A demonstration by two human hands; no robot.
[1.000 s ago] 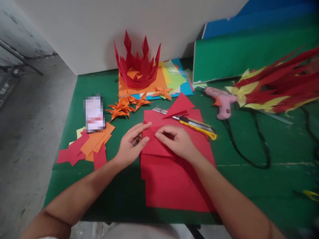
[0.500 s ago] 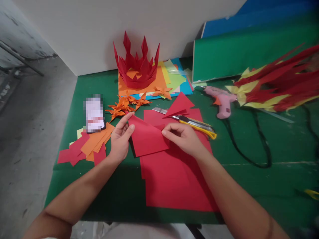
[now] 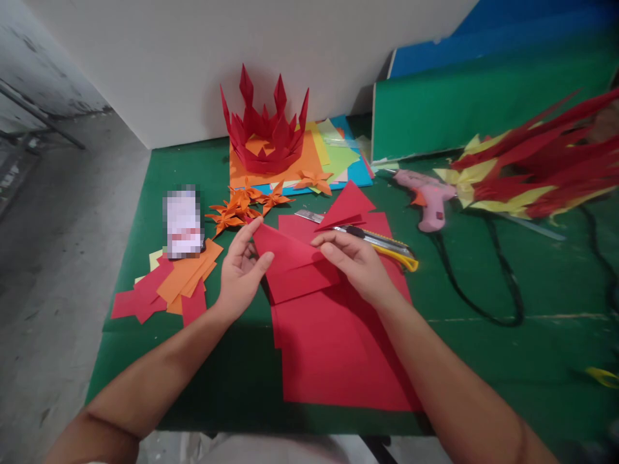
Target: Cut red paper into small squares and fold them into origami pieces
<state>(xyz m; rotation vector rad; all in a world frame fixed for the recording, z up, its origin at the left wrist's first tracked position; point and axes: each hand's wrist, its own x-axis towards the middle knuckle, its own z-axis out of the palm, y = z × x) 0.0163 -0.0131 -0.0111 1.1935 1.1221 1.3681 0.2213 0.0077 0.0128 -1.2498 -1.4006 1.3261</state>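
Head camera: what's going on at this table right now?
A person holds a red sheet with both hands, partly folded, over a stack of red paper on the green table. The left hand grips its left corner; the right hand pinches its right edge. A box cutter lies behind the right hand, a glue gun farther right.

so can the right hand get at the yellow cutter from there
Probably yes: the cutter lies just beyond the right hand with its handle uncovered, though that hand is pinching the red paper.
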